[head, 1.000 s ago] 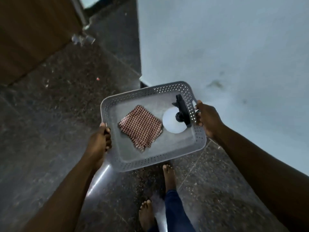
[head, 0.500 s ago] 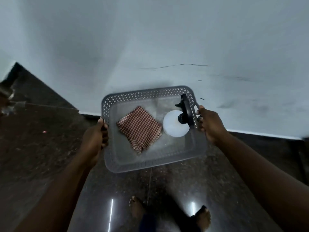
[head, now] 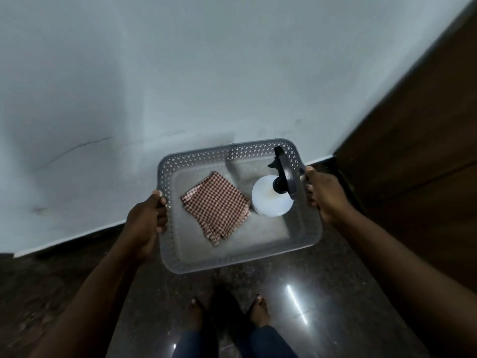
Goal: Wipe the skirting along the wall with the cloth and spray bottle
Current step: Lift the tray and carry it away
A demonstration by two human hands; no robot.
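Head view: left hand point(head: 147, 220) and right hand point(head: 323, 194) grip tray point(head: 232, 263) sides above dark floor point(head: 340, 293), facing pale wall point(head: 206, 73).

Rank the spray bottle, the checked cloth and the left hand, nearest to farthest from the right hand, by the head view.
From the right hand:
1. Spray bottle, just inside the right rim of the tray.
2. Checked cloth, mid-tray.
3. Left hand, on the opposite rim.

A shallow grey perforated plastic tray point(head: 201, 156) carries two things. A folded red-and-white checked cloth point(head: 215, 206) lies flat at 9 o'clock of its middle. A white round spray bottle point(head: 268, 204) with a black trigger head stands upright at 3 o'clock, just beside the cloth.
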